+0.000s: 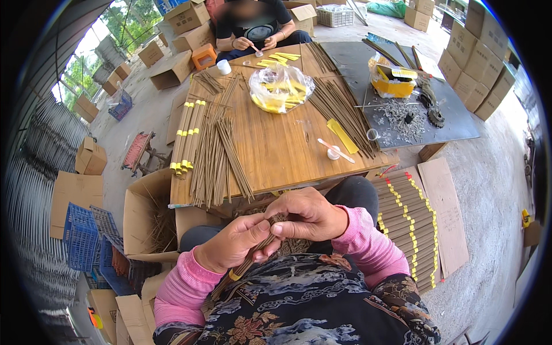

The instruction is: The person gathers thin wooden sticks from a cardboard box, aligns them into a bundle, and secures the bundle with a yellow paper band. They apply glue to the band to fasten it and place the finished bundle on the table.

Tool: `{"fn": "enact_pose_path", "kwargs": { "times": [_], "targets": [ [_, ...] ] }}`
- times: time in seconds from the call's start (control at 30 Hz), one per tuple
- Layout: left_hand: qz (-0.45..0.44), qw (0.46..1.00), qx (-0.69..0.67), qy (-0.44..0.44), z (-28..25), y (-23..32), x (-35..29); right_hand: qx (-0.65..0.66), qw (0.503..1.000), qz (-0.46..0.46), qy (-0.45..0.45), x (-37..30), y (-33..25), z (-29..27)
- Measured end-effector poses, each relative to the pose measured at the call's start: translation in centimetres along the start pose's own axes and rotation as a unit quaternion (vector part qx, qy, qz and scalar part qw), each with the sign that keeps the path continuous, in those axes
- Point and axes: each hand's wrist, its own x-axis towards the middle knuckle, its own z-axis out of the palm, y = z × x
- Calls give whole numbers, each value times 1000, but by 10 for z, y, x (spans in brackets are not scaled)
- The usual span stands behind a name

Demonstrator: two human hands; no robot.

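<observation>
In my lap area, a bundle of thin brown incense sticks [246, 265] with a yellow band low on it slants up from lower left. My left hand [230, 242] is wrapped round its upper part. The fingers of my right hand [310, 215] close over the top end, the thumb beside my left thumb. On the wooden table [276, 161] ahead, loose incense sticks [213, 167] lie in a pile, next to yellow-banded bundles [187, 135] at the left. Farther right sit a small white pot [333, 153], a pale flat stick [339, 152] and a yellow paper strip [343, 138].
A plastic bag of yellow strips [280, 92] stands mid-table; a co-worker [253, 31] sits across. The grey table [425, 129] holds clear scraps and a yellow box [393, 86]. An open carton [150, 215] is at left, finished bundles [408, 224] on cardboard at right.
</observation>
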Motion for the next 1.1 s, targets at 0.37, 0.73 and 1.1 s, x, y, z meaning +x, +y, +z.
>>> {"fn": "enact_pose_path", "kwargs": {
  "times": [0.37, 0.73, 1.1],
  "targets": [
    [75, 986, 91, 122, -14, 3, 23, 104, 959, 181, 191, -8, 34, -62],
    [92, 977, 91, 169, -37, 6, 55, -491, 694, 512, 123, -73, 181, -177],
    [73, 978, 99, 166, -46, 7, 63, -466, 726, 482, 156, -81, 191, -186]
  ]
}}
